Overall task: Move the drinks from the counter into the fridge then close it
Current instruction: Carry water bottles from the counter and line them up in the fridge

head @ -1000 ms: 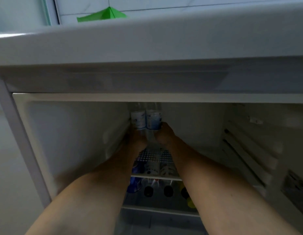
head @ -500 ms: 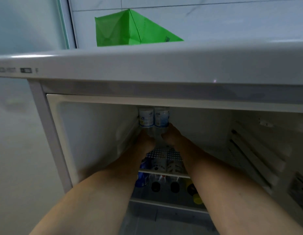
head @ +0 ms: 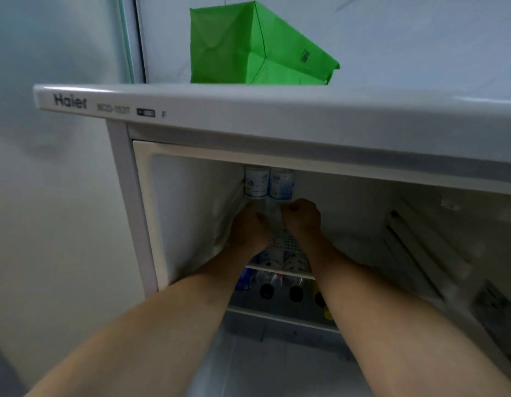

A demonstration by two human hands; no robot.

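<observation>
Both my arms reach deep into the open white fridge (head: 125, 179). Two clear water bottles with white and blue labels stand side by side at the back left of the upper shelf. My left hand (head: 250, 229) is closed around the lower part of the left bottle (head: 256, 183). My right hand (head: 301, 219) is closed around the lower part of the right bottle (head: 282, 183). The bottle tops are hidden behind the fridge's upper edge.
Below the wire shelf (head: 280, 272) lie several more bottles (head: 267, 289) with dark caps, plus something yellow (head: 328, 312). A green bag (head: 248, 47) sits on the fridge top. The open door's inner racks (head: 420, 247) are on the right. A pale wall stands to the left.
The view has tilted up and back, showing more of the fridge top and green bag. My hands stay on the two bottles at the shelf's back left.
</observation>
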